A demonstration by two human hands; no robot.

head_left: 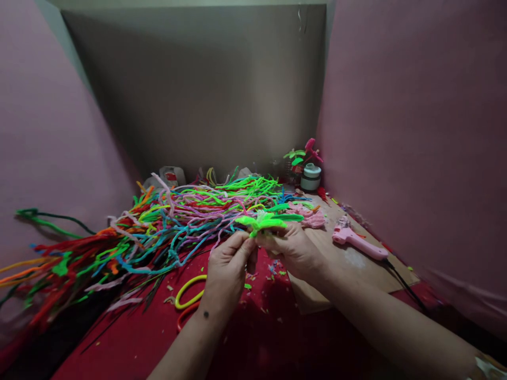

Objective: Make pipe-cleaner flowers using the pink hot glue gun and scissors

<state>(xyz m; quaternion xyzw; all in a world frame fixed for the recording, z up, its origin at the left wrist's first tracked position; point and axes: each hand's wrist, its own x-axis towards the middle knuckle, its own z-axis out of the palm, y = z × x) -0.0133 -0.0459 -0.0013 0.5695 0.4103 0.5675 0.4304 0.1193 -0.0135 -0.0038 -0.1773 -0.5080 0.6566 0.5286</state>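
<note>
A bright green fuzzy flower (262,221) with a pale tuft at its centre is held up in the middle of the view. My left hand (232,264) pinches its underside between thumb and fingers. My right hand (295,250) is closed on it from the right, its fingertips close to the left ones. Part of the flower's base is hidden by the fingers. Just behind my right hand a darker green leaf-like piece (288,217) sticks out to the right.
Many coloured pipe cleaners (190,211) are heaped at the left and back. Yellow-handled scissors (182,293) lie beside my left wrist. A pink glue gun (360,244) rests on brown board (356,272) at the right. A white jar (311,177) stands behind, on the red cloth (158,338) lie scraps.
</note>
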